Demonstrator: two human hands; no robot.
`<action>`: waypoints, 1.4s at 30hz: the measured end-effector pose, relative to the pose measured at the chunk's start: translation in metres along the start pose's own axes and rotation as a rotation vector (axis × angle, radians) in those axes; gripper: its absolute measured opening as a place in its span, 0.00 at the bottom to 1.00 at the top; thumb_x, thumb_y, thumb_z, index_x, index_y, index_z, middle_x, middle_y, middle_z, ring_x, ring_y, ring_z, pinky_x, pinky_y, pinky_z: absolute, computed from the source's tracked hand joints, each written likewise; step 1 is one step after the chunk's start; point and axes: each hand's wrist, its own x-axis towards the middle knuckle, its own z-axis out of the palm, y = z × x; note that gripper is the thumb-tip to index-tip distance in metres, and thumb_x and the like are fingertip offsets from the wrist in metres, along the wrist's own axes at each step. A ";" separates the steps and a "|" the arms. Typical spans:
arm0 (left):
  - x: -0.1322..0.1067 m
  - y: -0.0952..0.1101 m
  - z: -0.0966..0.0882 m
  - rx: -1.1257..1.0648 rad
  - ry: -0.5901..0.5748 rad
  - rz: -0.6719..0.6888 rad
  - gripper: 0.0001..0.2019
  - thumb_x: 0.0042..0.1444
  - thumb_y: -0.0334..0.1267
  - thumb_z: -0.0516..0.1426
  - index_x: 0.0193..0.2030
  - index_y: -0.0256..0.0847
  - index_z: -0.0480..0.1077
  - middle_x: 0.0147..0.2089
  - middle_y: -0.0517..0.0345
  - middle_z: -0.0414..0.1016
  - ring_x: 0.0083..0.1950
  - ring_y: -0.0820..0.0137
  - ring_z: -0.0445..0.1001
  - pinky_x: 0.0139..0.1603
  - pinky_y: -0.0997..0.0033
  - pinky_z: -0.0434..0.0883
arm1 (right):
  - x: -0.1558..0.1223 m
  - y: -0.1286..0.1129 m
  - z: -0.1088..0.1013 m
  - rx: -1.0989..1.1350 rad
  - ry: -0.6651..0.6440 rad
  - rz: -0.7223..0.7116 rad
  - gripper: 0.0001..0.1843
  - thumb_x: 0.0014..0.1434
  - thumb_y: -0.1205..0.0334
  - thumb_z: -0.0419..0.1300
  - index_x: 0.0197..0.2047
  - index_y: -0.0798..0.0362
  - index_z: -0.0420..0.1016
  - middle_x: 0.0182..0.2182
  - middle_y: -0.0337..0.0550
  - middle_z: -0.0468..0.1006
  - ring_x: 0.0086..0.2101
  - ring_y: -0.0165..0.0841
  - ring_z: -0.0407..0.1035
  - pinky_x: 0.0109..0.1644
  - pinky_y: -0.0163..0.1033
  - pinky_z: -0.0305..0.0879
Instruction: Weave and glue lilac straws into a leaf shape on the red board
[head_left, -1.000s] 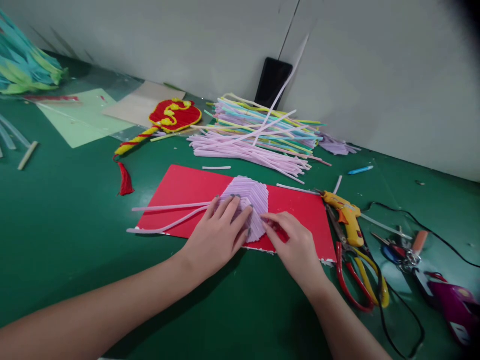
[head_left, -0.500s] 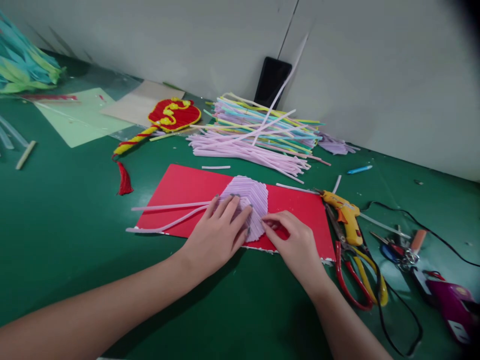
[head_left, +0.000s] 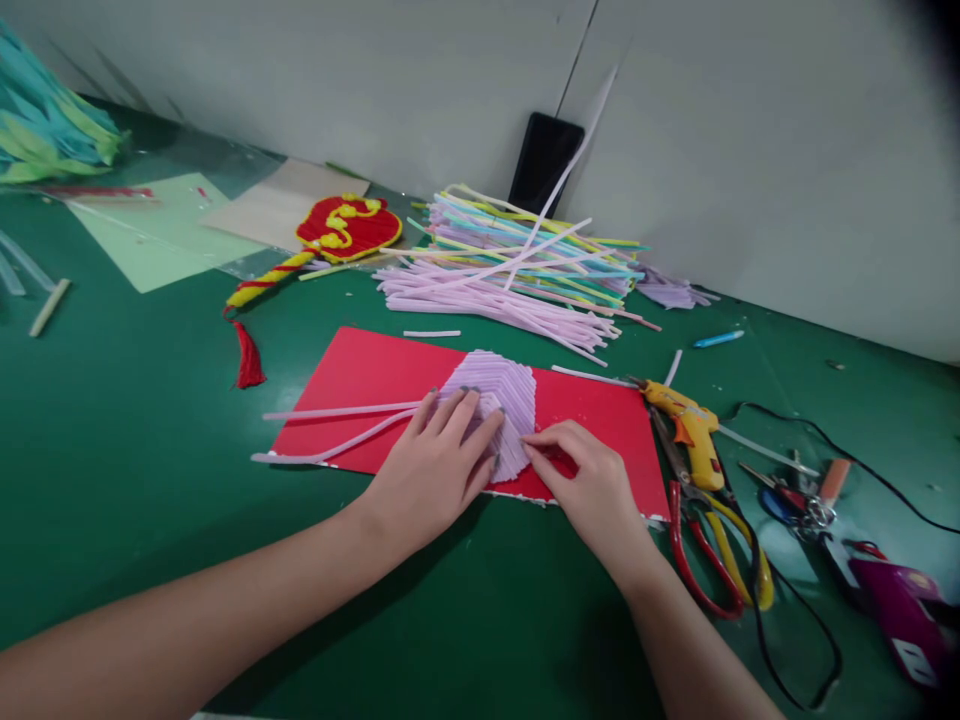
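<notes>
A lilac fan-shaped panel of pipe cleaners point(head_left: 514, 385), set in angled rows, lies on a red board point(head_left: 367, 365). Flat across its left part rests my left hand point(head_left: 427, 465), fingers spread and pressing down. Two long pipe-cleaner ends point(head_left: 341, 411) stick out leftward from under that hand. At the panel's lower right edge my right hand point(head_left: 589, 480) is closed, thumb and index fingertip pinching the edge. The fingertips hide exactly which strand is between them.
Bundled pipe cleaners point(head_left: 495, 300) lie behind the board, before a leaning phone point(head_left: 546, 160). A red and yellow fan point(head_left: 352, 228) is at the back left. To the right are a glue gun point(head_left: 690, 425), pliers point(head_left: 709, 545), keys point(head_left: 806, 505) and a black cord point(head_left: 765, 620).
Almost nothing differs. Both hands keep their places on the lilac panel; the view has shifted very slightly.
</notes>
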 end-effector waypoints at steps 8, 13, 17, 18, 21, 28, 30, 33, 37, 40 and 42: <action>0.000 0.000 0.000 -0.005 -0.018 -0.002 0.21 0.65 0.40 0.44 0.62 0.39 0.62 0.63 0.42 0.62 0.65 0.54 0.59 0.65 0.48 0.54 | 0.000 -0.002 0.004 0.031 -0.001 0.056 0.04 0.59 0.64 0.59 0.40 0.51 0.73 0.33 0.41 0.75 0.34 0.32 0.70 0.42 0.38 0.67; 0.001 0.000 0.001 0.000 -0.010 0.001 0.21 0.65 0.40 0.44 0.63 0.39 0.62 0.63 0.42 0.62 0.65 0.54 0.59 0.65 0.47 0.55 | 0.000 0.000 0.005 -0.007 0.005 -0.019 0.02 0.60 0.66 0.58 0.36 0.51 0.72 0.33 0.41 0.74 0.36 0.33 0.69 0.42 0.39 0.65; 0.001 0.000 0.001 -0.004 -0.008 0.000 0.21 0.65 0.41 0.43 0.62 0.39 0.62 0.63 0.42 0.62 0.65 0.54 0.59 0.65 0.48 0.55 | 0.000 0.003 0.007 0.013 0.016 -0.026 0.03 0.60 0.67 0.59 0.33 0.51 0.71 0.32 0.40 0.74 0.35 0.33 0.68 0.41 0.39 0.64; 0.001 0.000 0.001 -0.004 -0.007 0.000 0.21 0.65 0.41 0.43 0.62 0.39 0.62 0.63 0.42 0.62 0.65 0.54 0.59 0.65 0.48 0.55 | 0.001 0.003 0.007 0.023 0.014 -0.015 0.04 0.59 0.67 0.59 0.32 0.51 0.70 0.31 0.40 0.73 0.35 0.33 0.68 0.41 0.39 0.64; 0.001 0.000 0.001 -0.004 0.002 0.001 0.21 0.66 0.41 0.43 0.62 0.39 0.63 0.63 0.42 0.63 0.65 0.54 0.60 0.65 0.48 0.55 | 0.001 0.005 0.008 0.052 0.011 0.024 0.04 0.59 0.66 0.59 0.31 0.51 0.70 0.31 0.39 0.73 0.35 0.33 0.68 0.41 0.40 0.64; 0.001 0.000 0.002 -0.009 0.004 0.005 0.21 0.65 0.40 0.44 0.62 0.39 0.62 0.63 0.42 0.63 0.65 0.54 0.59 0.64 0.47 0.55 | 0.002 0.004 0.008 0.137 0.046 0.171 0.02 0.58 0.63 0.60 0.33 0.50 0.72 0.31 0.38 0.76 0.34 0.31 0.70 0.41 0.37 0.66; 0.000 0.000 0.002 -0.011 0.006 0.008 0.21 0.65 0.41 0.44 0.62 0.39 0.62 0.63 0.42 0.63 0.65 0.54 0.59 0.64 0.47 0.55 | 0.002 0.002 0.008 0.147 0.054 0.209 0.02 0.59 0.63 0.59 0.34 0.50 0.72 0.31 0.38 0.76 0.33 0.31 0.70 0.40 0.37 0.66; 0.000 0.000 0.002 -0.017 0.009 0.005 0.21 0.65 0.40 0.44 0.62 0.39 0.62 0.63 0.42 0.62 0.65 0.54 0.59 0.65 0.47 0.55 | 0.002 0.000 0.008 0.135 0.044 0.188 0.01 0.58 0.63 0.59 0.34 0.50 0.72 0.31 0.38 0.75 0.33 0.31 0.69 0.40 0.37 0.65; 0.000 0.000 0.001 -0.018 -0.002 -0.003 0.21 0.65 0.41 0.44 0.62 0.39 0.62 0.63 0.42 0.62 0.65 0.54 0.59 0.65 0.47 0.55 | 0.002 0.000 0.009 0.126 0.032 0.163 0.01 0.58 0.64 0.60 0.33 0.50 0.71 0.31 0.38 0.74 0.33 0.30 0.68 0.40 0.36 0.65; 0.000 0.000 0.001 -0.018 -0.007 -0.002 0.21 0.66 0.41 0.44 0.62 0.39 0.62 0.63 0.42 0.62 0.65 0.54 0.58 0.65 0.47 0.55 | 0.002 0.001 0.009 0.124 0.034 0.151 0.04 0.58 0.65 0.60 0.31 0.51 0.70 0.30 0.37 0.73 0.33 0.30 0.68 0.40 0.37 0.64; 0.000 0.000 0.001 -0.019 -0.008 -0.002 0.21 0.65 0.41 0.44 0.62 0.39 0.62 0.63 0.42 0.62 0.65 0.54 0.58 0.65 0.48 0.54 | 0.002 0.001 0.009 0.126 0.038 0.138 0.05 0.58 0.65 0.60 0.30 0.51 0.69 0.30 0.37 0.72 0.33 0.31 0.68 0.40 0.37 0.64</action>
